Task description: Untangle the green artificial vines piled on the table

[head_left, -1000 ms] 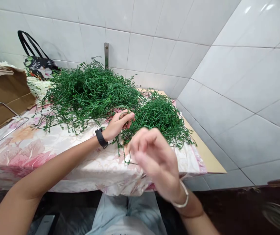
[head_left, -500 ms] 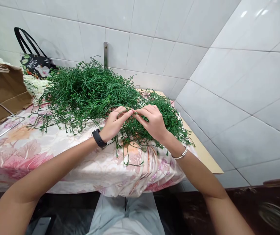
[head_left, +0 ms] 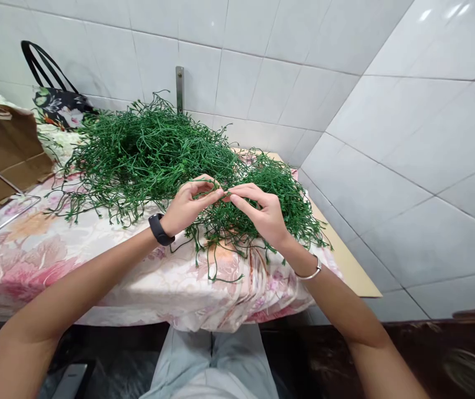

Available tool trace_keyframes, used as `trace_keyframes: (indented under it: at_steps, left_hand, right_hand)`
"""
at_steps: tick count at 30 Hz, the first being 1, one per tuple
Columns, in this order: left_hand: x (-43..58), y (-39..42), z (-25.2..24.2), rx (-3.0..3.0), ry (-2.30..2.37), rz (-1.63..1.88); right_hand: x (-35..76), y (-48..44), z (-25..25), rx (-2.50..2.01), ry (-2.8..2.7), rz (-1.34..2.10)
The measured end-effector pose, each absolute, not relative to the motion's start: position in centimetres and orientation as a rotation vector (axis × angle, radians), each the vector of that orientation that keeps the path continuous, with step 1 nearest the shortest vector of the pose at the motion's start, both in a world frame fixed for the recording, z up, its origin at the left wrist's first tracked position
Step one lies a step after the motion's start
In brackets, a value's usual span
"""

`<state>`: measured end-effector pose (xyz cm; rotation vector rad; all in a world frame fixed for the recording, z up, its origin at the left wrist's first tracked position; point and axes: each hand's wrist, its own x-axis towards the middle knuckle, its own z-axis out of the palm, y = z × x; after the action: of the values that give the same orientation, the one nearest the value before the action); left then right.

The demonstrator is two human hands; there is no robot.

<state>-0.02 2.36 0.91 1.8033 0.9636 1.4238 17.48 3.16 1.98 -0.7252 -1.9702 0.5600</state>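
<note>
My left hand [head_left: 191, 204], with a black band at the wrist, pinches a thin green artificial stem between thumb and fingers. Fingertip to fingertip with it, my right hand [head_left: 260, 208] closes on the same stem; a silvery bangle circles that wrist. The held stem is thin, and its ends are hard to pick out against the greenery. Behind and left of my hands rises a large tangled pile of green plastic stems [head_left: 150, 147] with small budded tips. A smaller heap of the stems [head_left: 291, 202] lies under and beside my right hand.
A floral cloth [head_left: 108, 277] covers the table. At left stand a brown cardboard box [head_left: 9, 155], a bent metal rod [head_left: 9, 221], whitish flowers [head_left: 57, 141] and a black floral bag [head_left: 63, 105]. Tiled walls [head_left: 407, 166] close the back and right. A phone [head_left: 70, 381] lies below.
My hands stay together at nearly the same spot. The left hand has shifted slightly left and its fingers have opened out a little around the stem. Both piles look unchanged.
</note>
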Motion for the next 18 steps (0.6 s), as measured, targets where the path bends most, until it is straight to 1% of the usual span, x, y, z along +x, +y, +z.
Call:
trace_keyframes:
  at_steps: [3, 7, 12, 18]
  left_hand:
    - [0.1, 2.2, 0.9, 1.8, 0.859, 1.336]
    - [0.1, 2.3, 0.9, 1.834, 0.85, 1.298]
    - [0.2, 2.8, 0.4, 1.881, 0.969, 1.351]
    - [0.7, 2.7, 0.4, 1.597, 0.74, 1.425]
  right_hand:
    - [17.7, 3.2, 2.0, -0.77, -1.88, 0.795]
    - [17.8, 3.6, 1.4, -0.787, -1.661, 1.153]
    - [17.8, 4.1, 1.1, -0.819, -1.544, 1.295]
    - [18.1, 4.2, 1.5, -0.659, -1.53, 1.54]
